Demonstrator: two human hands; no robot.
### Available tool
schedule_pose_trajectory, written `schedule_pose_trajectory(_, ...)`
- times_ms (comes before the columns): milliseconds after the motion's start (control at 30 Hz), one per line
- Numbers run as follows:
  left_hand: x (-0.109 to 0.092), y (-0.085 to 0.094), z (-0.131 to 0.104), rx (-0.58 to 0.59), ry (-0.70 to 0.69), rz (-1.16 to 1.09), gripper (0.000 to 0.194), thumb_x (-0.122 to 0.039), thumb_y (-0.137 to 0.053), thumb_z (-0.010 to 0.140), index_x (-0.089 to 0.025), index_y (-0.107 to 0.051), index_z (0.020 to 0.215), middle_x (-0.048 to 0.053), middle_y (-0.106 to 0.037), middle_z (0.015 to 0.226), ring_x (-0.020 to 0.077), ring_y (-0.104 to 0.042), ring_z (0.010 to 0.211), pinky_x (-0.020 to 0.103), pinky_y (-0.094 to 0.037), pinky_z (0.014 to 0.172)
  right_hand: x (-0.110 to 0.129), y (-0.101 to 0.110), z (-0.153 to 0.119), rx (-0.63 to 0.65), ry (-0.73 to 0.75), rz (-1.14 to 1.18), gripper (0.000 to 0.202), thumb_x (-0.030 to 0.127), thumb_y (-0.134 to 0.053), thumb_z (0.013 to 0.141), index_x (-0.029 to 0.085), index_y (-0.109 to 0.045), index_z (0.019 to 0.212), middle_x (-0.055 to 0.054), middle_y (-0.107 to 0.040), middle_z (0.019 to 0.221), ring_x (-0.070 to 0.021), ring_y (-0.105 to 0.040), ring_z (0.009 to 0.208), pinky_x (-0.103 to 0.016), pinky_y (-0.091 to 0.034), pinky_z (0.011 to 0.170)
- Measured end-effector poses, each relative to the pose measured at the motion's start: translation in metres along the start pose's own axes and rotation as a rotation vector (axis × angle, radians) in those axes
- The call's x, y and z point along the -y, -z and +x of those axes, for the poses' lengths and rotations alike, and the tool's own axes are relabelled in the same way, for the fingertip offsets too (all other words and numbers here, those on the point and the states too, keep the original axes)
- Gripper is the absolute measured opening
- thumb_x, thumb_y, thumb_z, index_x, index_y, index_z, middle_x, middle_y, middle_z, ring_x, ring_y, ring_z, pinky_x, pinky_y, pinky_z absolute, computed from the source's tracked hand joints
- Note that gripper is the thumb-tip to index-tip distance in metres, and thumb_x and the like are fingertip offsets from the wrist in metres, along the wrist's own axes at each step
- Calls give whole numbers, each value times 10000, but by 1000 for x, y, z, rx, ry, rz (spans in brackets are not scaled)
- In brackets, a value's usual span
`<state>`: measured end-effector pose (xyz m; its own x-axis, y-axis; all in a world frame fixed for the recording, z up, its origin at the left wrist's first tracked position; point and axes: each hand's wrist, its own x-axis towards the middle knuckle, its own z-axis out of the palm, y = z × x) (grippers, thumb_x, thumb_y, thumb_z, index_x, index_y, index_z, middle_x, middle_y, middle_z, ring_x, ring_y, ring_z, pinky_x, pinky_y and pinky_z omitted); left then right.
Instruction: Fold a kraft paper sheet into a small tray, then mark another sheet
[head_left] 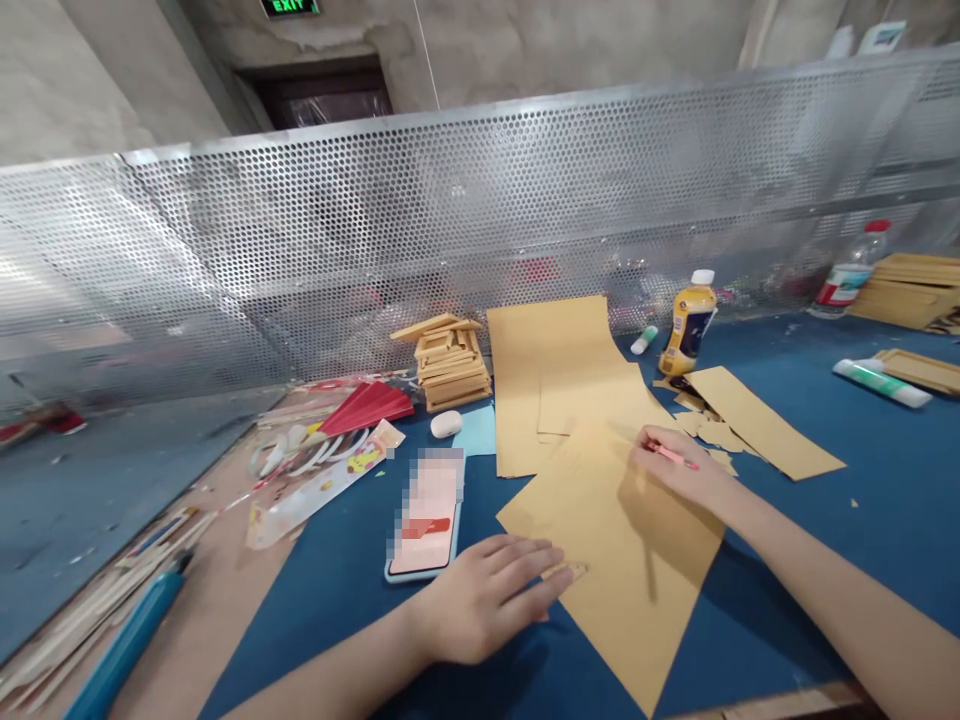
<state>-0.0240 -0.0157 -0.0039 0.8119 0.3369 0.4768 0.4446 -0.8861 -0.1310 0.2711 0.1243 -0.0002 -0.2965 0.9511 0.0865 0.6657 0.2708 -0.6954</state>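
A sheet of tan kraft paper [622,530] lies at an angle in front of me on the blue tabletop. My left hand [491,595] rests over its left edge, fingers stretched out and flat. Near the fingertips are faint pencil-like marks on the sheet. My right hand [675,460] is above the far right part of the sheet, closed around a thin pink pen [673,456]. The pen's tip is hidden, so I cannot tell whether it touches the paper. Behind, larger tan sheets [547,370] lie partly under this one.
Left of the sheet lie a phone [427,520], a white earbud case [446,424], a stack of tan frames [450,365] and a blue-handled tool [135,640]. At the right are paper scraps [716,432], a yellow bottle [688,325] and a glue stick [881,383]. A perforated metal panel [420,220] stands behind.
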Motion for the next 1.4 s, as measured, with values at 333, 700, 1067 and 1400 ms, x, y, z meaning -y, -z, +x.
schedule_pose_trajectory(333,1,-7,0,158,-30,-29,330,-166,-355,981,-158,-459,1295,96,-642,1167,172,-631,1028,257,-520,791,23,11,-8,-37,-192,-346,542,612,-458,793,202,-298,476,-21,-465,537,-173,-471,548,-297,-298,540)
schedule_pose_trajectory(700,3,-7,2,159,-39,-87,324,-201,-356,985,-166,-453,1292,90,-653,1137,182,-614,1063,268,-510,814,2,0,-2,15,-22,-82,217,443,-549,773,227,-558,755,-10,-609,710,-196,-582,704,-288,-401,622)
schedule_pose_trajectory(1067,2,-7,2,145,-36,-71,306,-237,-375,991,-182,-471,1277,81,-664,1113,181,-628,1039,261,-513,805,-1,-5,-2,-60,54,-21,141,306,-528,723,220,-471,818,-21,-583,776,-163,-535,613,-286,-400,573)
schedule_pose_trajectory(1400,-1,-3,5,95,-71,-108,296,-252,-441,977,-175,-504,1256,69,-677,1052,156,-614,1042,264,-485,906,-9,-2,0,60,27,-63,100,231,-548,689,215,-496,772,2,-566,671,-166,-520,625,-259,-374,558)
